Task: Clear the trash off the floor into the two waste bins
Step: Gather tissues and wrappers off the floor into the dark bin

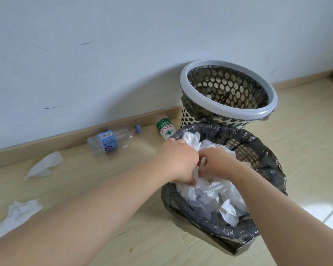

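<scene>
two hands, left hand (178,162) and right hand (217,163), grip the tissue wad (213,191) over the near bin (258,143). the clear bottle (106,141) lies to their left at the edge of the floor (104,179) under the wall (85,54), long axis along it; left hand is nearer, i think.

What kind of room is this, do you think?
Probably a plain room in a home or office: a pale wall, a skirting board, a tan floor, a grey-rimmed waste bin and a nearer black-lined bin.
</scene>
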Demonstrator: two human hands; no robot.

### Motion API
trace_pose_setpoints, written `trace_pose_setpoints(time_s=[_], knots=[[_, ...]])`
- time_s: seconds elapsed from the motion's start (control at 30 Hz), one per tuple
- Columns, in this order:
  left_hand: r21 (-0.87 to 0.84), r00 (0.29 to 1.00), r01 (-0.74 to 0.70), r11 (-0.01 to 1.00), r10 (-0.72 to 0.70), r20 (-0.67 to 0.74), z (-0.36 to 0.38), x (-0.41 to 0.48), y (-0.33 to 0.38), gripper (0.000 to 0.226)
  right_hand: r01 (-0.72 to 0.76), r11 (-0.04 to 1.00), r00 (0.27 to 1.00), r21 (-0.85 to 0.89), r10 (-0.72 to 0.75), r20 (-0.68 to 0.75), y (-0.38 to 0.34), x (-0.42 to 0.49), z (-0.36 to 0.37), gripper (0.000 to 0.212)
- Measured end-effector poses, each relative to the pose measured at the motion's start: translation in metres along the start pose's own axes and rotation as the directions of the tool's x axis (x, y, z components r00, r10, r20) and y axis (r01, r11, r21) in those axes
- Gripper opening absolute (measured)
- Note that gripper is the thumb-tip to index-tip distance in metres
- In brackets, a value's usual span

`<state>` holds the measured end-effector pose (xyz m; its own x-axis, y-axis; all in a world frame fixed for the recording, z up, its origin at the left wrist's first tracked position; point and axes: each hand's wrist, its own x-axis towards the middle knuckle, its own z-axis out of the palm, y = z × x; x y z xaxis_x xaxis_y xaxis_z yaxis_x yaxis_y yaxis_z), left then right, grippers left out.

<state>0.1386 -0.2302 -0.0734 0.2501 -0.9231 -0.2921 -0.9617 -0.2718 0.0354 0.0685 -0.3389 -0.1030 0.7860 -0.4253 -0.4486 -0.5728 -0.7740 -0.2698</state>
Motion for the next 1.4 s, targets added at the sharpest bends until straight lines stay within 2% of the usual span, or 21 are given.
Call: trace_pose_setpoints(time_s=[0.07, 0.17, 0.3, 0.37, 0.47, 0.53, 0.63, 0.7, 0.77, 0.83, 0.93, 1.0, 1.07, 1.2, 1.3, 1.4], knots=[[-0.101, 0.995, -0.010, 0.995, 0.019, 0.097, -0.003, 0.001, 0.001, 0.050, 0.000, 1.000, 0.999, 0.006, 0.000, 0.047, 0.005, 0.001, 0.005, 0.021], [-0.061, 0.996, -0.048, 0.997, 0.053, 0.076, -0.002, 0.003, -0.003, 0.057, 0.010, 0.998, 0.999, 0.063, -0.013, 0.043, 0.009, 0.000, 0.009, 0.013], [0.118, 0.998, -0.046, 0.992, 0.042, 0.036, 0.014, 0.006, -0.004, 0.030, -0.030, 0.983, 0.997, 0.180, 0.017, 0.072, 0.012, -0.001, 0.000, 0.016], [0.155, 0.999, -0.023, 0.988, 0.016, 0.045, 0.018, 0.012, 0.001, 0.018, -0.039, 0.981, 0.997, 0.191, 0.024, 0.080, 0.015, -0.003, -0.010, 0.015], [0.117, 0.998, 0.008, 0.993, -0.016, 0.064, 0.021, 0.021, 0.008, 0.017, -0.040, 0.967, 0.998, 0.251, 0.052, -0.041, 0.021, -0.009, -0.030, 0.015], [0.086, 1.000, 0.010, 0.996, -0.011, 0.007, 0.023, 0.021, 0.009, 0.022, -0.084, 0.967, 0.993, 0.239, 0.102, -0.065, 0.024, -0.013, -0.042, 0.023], [0.027, 0.994, 0.018, 0.999, -0.015, -0.106, 0.025, 0.017, 0.008, 0.034, -0.231, 0.964, 0.966, 0.133, 0.210, 0.153, 0.025, -0.021, -0.047, 0.028], [0.023, 0.986, 0.001, 1.000, 0.003, -0.166, 0.026, 0.015, 0.006, 0.040, -0.312, 0.936, 0.917, 0.164, 0.252, 0.308, 0.023, -0.023, -0.039, 0.026], [0.025, 0.982, -0.046, 0.999, 0.049, -0.182, 0.027, 0.015, 0.003, 0.039, -0.324, 0.932, 0.900, 0.165, 0.250, 0.358, 0.024, -0.023, -0.025, 0.025], [0.018, 0.989, -0.079, 0.997, 0.080, -0.123, 0.031, 0.017, 0.002, 0.031, -0.315, 0.934, 0.902, 0.170, 0.238, 0.361, 0.026, -0.019, -0.012, 0.026], [0.077, 0.997, -0.080, 0.994, 0.081, -0.008, 0.035, 0.022, 0.004, 0.028, -0.321, 0.927, 0.910, 0.193, 0.245, 0.336, 0.027, -0.017, -0.009, 0.012], [0.109, 0.996, -0.089, 0.990, 0.088, 0.011, 0.032, 0.024, 0.002, 0.030, -0.304, 0.938, 0.921, 0.169, 0.244, 0.303, 0.025, -0.019, -0.018, 0.011], [0.061, 0.996, -0.087, 0.994, 0.089, -0.029, 0.025, 0.024, -0.002, 0.030, -0.294, 0.945, 0.933, 0.141, 0.252, 0.259, 0.021, -0.020, -0.032, 0.019], [-0.089, 0.966, -0.124, 0.988, 0.099, -0.239, 0.005, 0.014, -0.018, 0.023, -0.259, 0.961, 0.965, 0.095, 0.254, 0.066, 0.006, -0.017, -0.057, 0.023], [-0.228, 0.953, -0.118, 0.966, 0.046, -0.299, -0.010, 0.001, -0.036, 0.020, -0.114, 0.992, 0.986, 0.045, 0.119, -0.114, -0.011, -0.013, -0.066, 0.022], [-0.409, 0.948, -0.046, 0.911, -0.090, -0.307, -0.021, -0.017, -0.060, 0.021, 0.062, 0.982, 0.975, 0.180, -0.021, -0.221, -0.037, -0.009, -0.063, 0.017]])
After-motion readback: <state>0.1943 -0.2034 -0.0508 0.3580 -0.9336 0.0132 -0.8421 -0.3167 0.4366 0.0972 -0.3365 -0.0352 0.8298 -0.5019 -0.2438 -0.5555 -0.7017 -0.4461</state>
